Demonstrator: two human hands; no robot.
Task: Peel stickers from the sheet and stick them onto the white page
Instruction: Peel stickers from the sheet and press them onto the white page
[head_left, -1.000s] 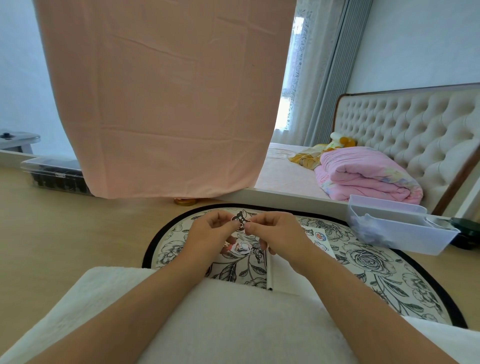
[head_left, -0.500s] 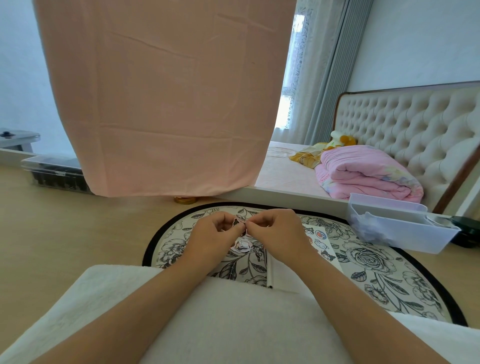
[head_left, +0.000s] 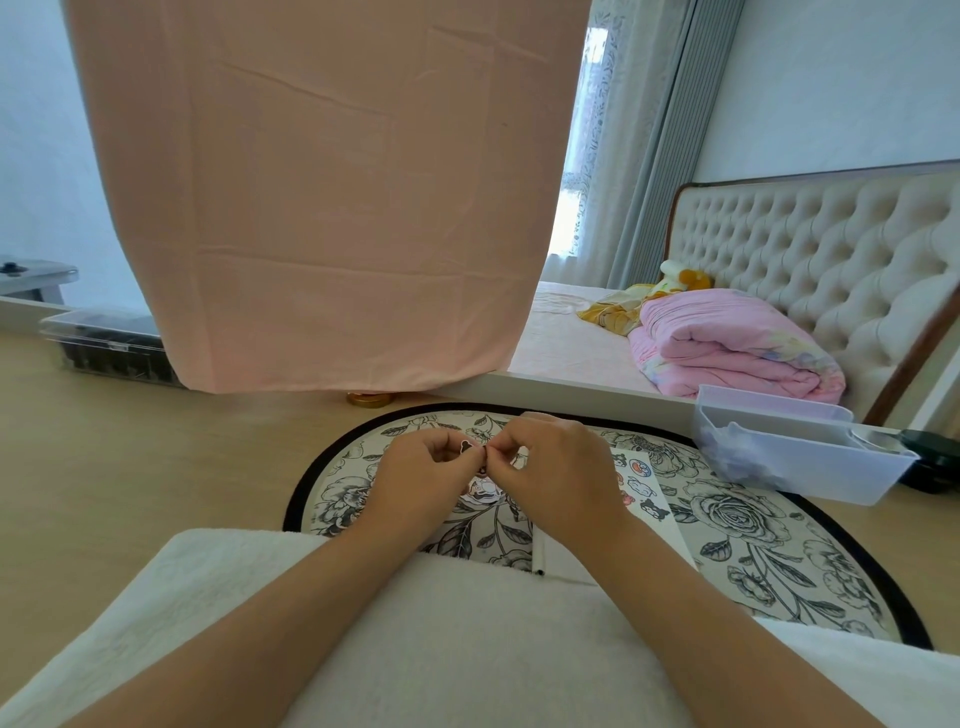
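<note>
I log a change at the pinch point. One second ago the fingertips of both hands stood slightly apart, with the small dark-and-white sticker piece (head_left: 470, 446) exposed between them. Now the left hand (head_left: 423, 475) and the right hand (head_left: 563, 470) are closed in until their fingers (head_left: 501, 457) meet, and most of the piece is covered. Both hands pinch it, thumb against forefinger, above the round black-and-white floral mat (head_left: 727, 519). I judge that the backing is being picked away at one edge, so the peel is under way, not finished. The white page (head_left: 667, 538), carrying several stickers, lies at 3 o'clock from the right hand, partly under that forearm. A pink-and-white cut-out (head_left: 480, 491) sits at 6 o'clock from the pinch.
</note>
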